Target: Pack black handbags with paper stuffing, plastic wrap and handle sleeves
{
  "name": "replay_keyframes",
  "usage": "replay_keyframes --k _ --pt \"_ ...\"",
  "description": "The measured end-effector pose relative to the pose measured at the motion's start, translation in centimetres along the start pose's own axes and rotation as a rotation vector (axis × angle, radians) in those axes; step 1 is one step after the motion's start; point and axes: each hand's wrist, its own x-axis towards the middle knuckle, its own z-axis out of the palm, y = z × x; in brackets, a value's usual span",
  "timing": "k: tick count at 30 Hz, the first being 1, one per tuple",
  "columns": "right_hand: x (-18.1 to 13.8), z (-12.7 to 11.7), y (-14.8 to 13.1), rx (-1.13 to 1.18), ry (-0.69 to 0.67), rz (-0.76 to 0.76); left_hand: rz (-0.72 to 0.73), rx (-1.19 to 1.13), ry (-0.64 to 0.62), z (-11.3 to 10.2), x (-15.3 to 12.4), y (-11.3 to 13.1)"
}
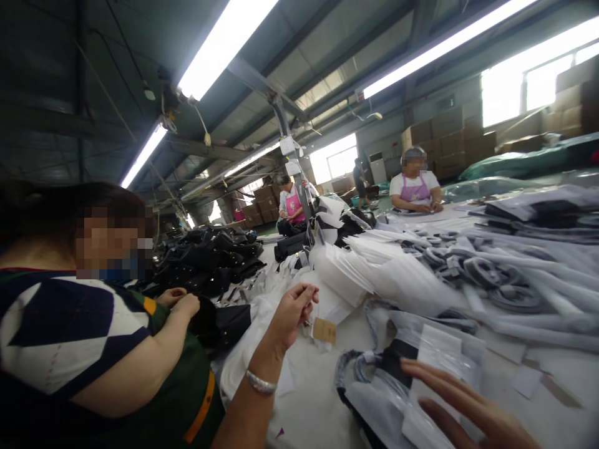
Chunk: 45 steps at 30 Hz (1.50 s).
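My left hand (294, 312) is raised over the table with its fingers pinched together. From them hangs a brown cardboard hang tag (324, 331) on a thin string. My right hand (472, 408) is open, fingers stretched out, over a bag (397, 362) with dark and grey straps, partly wrapped in clear plastic and white paper. I cannot tell whether the fingertips touch it. A white paper sheet (437, 352) lies on top of the bag.
Close on my left, a co-worker (116, 349) handles black fabric. Black bags (206, 259) are piled beyond. White sheets (369, 268) and wrapped straps (496, 280) cover much of the table. Two people in pink aprons (414, 192) work across it; a metal post (299, 168) rises mid-table.
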Motion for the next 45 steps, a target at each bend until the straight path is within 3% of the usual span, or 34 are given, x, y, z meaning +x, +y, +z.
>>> replay_keyframes --k 4,7,10,13,18,26,31,34,37,41,45 --pt "5.1 0.2 -5.8 0.052 0.023 -0.040 -0.059 -0.102 -0.147 4.7 -2.3 0.8" --pt "6.5 1.2 -7.2 0.314 -0.065 0.011 -0.087 -0.149 -0.231 8.1 -4.2 0.9" --pt "6.1 1.7 -7.2 0.689 -0.247 0.106 -0.109 -0.179 -0.273 10.0 -5.6 0.9" --pt "5.0 1.1 -7.4 0.932 -0.325 0.199 -0.111 -0.215 -0.275 10.6 -6.6 0.8" --pt "3.0 0.2 -7.8 1.045 -0.325 0.372 -0.109 -0.285 -0.234 10.6 -7.4 0.3" --pt "1.5 1.4 -7.3 1.350 -0.252 0.523 -0.122 -0.370 -0.130 11.0 -7.8 -1.1" --pt "1.3 1.5 -7.8 1.096 -0.169 0.575 -0.104 -0.326 -0.095 10.1 -8.2 -2.2" --pt "1.5 1.1 -7.5 0.936 -0.064 0.672 -0.098 -0.253 -0.042 8.3 -7.9 -3.8" --pt "1.7 0.9 -6.4 0.825 -0.013 0.724 -0.125 -0.157 0.080 5.0 -7.0 -6.9" --pt "1.9 1.9 -4.2 0.641 -0.063 0.628 -0.213 -0.061 0.299 0.4 -6.3 -12.2" --pt "1.4 3.6 -2.2 0.523 -0.135 0.611 -0.437 -0.125 0.254 -1.0 -7.4 -15.9"
